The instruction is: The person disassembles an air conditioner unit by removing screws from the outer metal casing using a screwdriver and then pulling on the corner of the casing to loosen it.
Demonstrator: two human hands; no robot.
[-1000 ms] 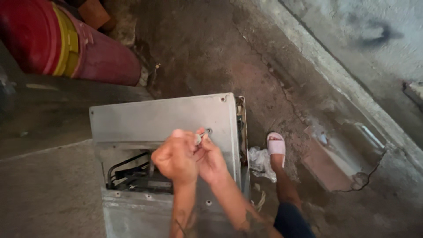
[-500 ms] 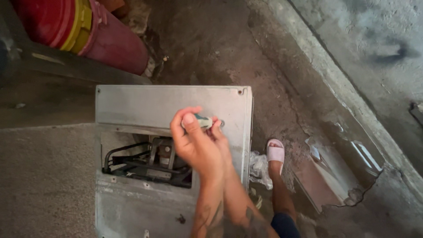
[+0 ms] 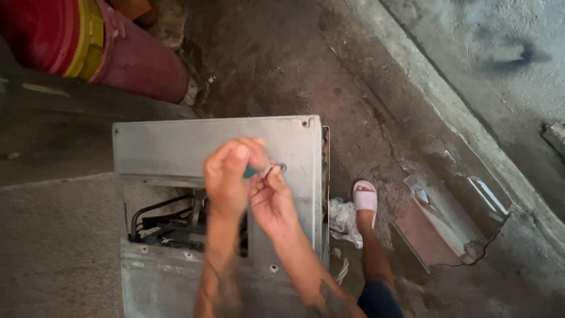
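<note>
A grey metal casing (image 3: 176,144) stands on the concrete floor below me, with an open cut-out showing black cables (image 3: 165,221). My left hand (image 3: 229,176) is closed around a small green-handled tool (image 3: 251,172), whose thin shaft points at a screw (image 3: 282,167) on the casing's upper right face. My right hand (image 3: 271,200) sits just under it, fingertips pinching the shaft near the screw. Both forearms rise from the bottom edge over the casing.
A red cylinder (image 3: 135,59) with a yellow band lies at the upper left. My foot in a pale sandal (image 3: 365,197) stands right of the casing beside crumpled plastic (image 3: 344,218). A broken glass pane (image 3: 465,206) leans by a concrete kerb on the right.
Both hands have stayed at the screw area on the casing's upper right. The view has shifted slightly, and the fingers have regripped the small tool.
</note>
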